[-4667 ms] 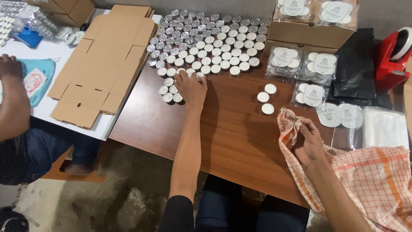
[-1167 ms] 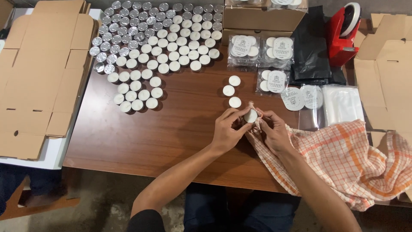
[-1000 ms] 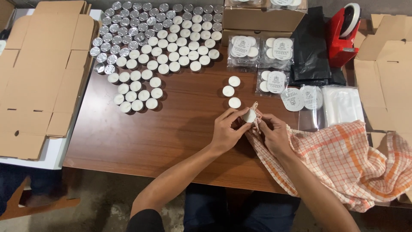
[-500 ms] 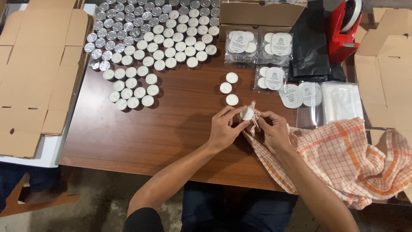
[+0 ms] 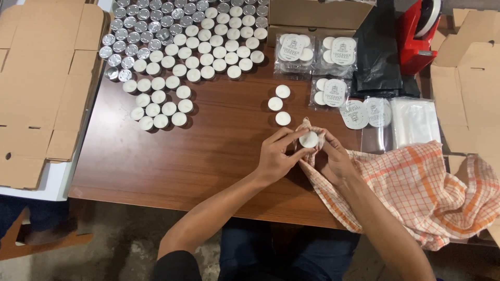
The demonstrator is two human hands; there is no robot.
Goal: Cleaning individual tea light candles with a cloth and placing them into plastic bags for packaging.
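Note:
A small round white tealight candle (image 5: 309, 139) is pinched in the fingertips of my left hand (image 5: 278, 154) above the brown wooden table (image 5: 198, 156). My right hand (image 5: 335, 161) presses a corner of an orange and white checked cloth (image 5: 416, 192) against the candle's right side. The rest of the cloth trails off to the right over the table edge. Just beyond my hands, three loose white candles (image 5: 279, 104) lie in a short column.
Several rows of tealights, some in silver cups (image 5: 182, 47), fill the far left of the table. Clear packets of candles (image 5: 315, 52), empty clear bags (image 5: 414, 122), a black bag (image 5: 377, 52), a red tape dispenser (image 5: 419, 34) and flat cardboard boxes (image 5: 44, 93) surround the work area.
4.7 s ago my left hand reached into the candle rows while the right held the cloth. Now both hands meet at one candle, turning it slightly in the cloth.

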